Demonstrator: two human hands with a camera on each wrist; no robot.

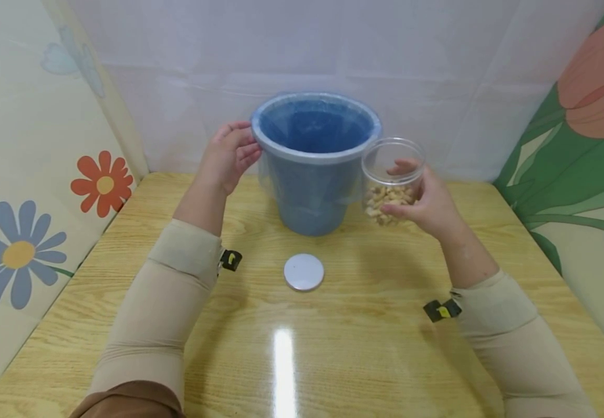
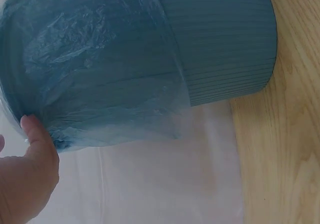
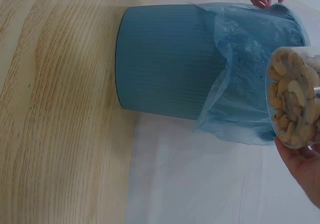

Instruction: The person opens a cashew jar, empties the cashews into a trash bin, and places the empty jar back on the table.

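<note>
A blue ribbed trash bin [image 1: 309, 197], lined with a clear plastic bag [image 2: 100, 83] folded over its rim, stands upright on the table. At the bin's left rim, my left hand [image 1: 230, 155] touches the bag-covered edge with loosely bent fingers. My right hand [image 1: 432, 200] grips a clear, lidless plastic jar [image 1: 393, 162] beside the bin's right rim, thumb in front and fingers behind. Cashews [image 3: 295, 98] fill roughly the lower half of the jar, which is held above the table. A round white lid [image 1: 304, 271] lies flat in front of the bin.
The wood-grain table [image 1: 364, 342] runs back to a white cloth backdrop [image 1: 411, 75]. Panels painted with flowers [image 1: 18, 254] stand along the left and right sides.
</note>
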